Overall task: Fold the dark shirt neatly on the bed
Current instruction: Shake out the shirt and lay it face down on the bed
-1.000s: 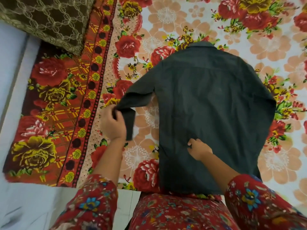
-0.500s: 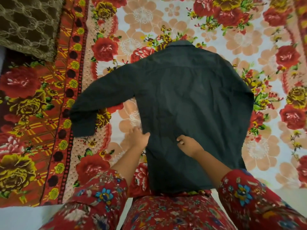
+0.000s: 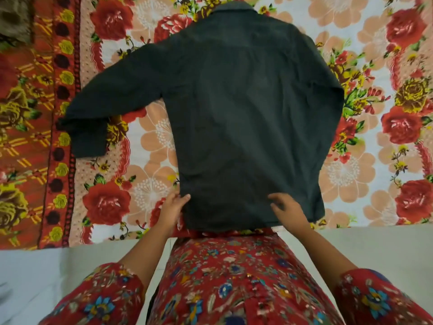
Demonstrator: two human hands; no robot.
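The dark shirt (image 3: 243, 109) lies back side up on the flowered bedsheet (image 3: 365, 174), collar at the far end. Its left sleeve (image 3: 98, 113) stretches out to the left, with the cuff bent down. The right sleeve lies along the shirt's right side. My left hand (image 3: 172, 208) touches the shirt's lower left edge, thumb on the cloth. Over the lower hem, my right hand (image 3: 284, 208) rests with its fingers spread on the fabric.
The bed's near edge (image 3: 70, 245) runs across the lower part of the view, with pale floor below it. A red and orange patterned border (image 3: 30, 127) covers the bed's left side. A dark patterned pillow corner (image 3: 14, 22) shows at top left.
My left hand let go of the left sleeve, which now lies spread out to the left. Both hands slid down the shirt toward its hem.
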